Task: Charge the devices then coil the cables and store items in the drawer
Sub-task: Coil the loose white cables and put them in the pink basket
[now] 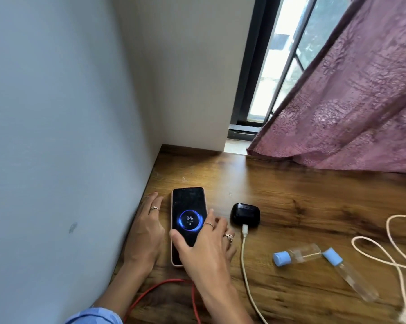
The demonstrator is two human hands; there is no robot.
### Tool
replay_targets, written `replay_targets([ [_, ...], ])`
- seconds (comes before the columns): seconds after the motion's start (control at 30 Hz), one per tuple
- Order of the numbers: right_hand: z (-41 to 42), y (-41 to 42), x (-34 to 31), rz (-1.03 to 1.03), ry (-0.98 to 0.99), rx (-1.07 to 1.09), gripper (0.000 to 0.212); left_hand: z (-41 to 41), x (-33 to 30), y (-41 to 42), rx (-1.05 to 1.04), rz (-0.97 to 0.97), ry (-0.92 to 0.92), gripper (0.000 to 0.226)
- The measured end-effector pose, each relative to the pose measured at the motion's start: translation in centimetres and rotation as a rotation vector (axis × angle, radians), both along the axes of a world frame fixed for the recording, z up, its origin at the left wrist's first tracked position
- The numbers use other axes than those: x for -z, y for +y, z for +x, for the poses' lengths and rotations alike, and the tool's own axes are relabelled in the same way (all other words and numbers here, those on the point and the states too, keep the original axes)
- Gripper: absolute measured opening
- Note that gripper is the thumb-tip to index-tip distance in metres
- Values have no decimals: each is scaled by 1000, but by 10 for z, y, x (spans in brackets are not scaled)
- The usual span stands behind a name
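A phone (188,206) in a pale pink case lies face up on the wooden desk (291,195); its screen shows a blue charging ring and 84%. A red cable (150,291) runs from below toward the phone's near end. My right hand (209,244) rests over the phone's lower right part, thumb on the screen. My left hand (148,230) lies flat on the desk left of the phone, by the wall. To the right, a black earbuds case (245,213) has a white cable (245,253) plugged into its near side.
Two clear bottles with blue caps (298,253) (349,274) lie on the desk to the right. A loose loop of pale cable (391,258) lies at the far right. A grey wall (57,136) borders the desk's left; a pink curtain (349,101) hangs over its back edge.
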State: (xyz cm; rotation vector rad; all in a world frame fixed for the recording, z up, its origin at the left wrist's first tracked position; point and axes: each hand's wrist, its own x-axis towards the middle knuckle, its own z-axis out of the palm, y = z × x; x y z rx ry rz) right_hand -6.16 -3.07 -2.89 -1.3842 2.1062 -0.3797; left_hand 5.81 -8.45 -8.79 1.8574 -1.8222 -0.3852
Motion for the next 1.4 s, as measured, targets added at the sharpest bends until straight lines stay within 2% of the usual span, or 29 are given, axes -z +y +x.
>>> replay_targets([
  [0.13,-58,4,-20,-365,16,39,56,1,-1,0,11,-16,-2,57],
  [0.2,-95,4,-22,-368,-4,-6,60,0,-1,0,11,-14,-6,57],
  [0.3,-133,-1,-16,-174,0,-229,78,1,-2,1,18,-17,-11,56],
  [0.37,-147,-7,-7,-100,38,-386,83,1,-3,1,21,-15,-11,55],
  [0.47,-158,-17,6,-133,68,-508,79,0,-3,1,18,-8,-12,56],
  [0.67,-161,-26,13,-230,-6,-546,64,0,-5,1,33,-7,-11,56],
  [0.83,-167,-25,8,-281,-263,-381,46,0,-2,1,27,-6,-16,56],
  [0.93,-172,-17,3,-242,-524,-251,40,0,0,0,33,-7,-28,56],
  [1.07,-172,-6,-5,-234,-750,-198,34,2,0,-1,23,-7,-26,55],
  [1.27,-168,7,-21,-277,-899,-168,38,2,-1,0,28,-6,-34,52],
  [1.4,-168,13,-31,-330,-954,-176,33,1,-1,0,22,-2,-39,53],
])
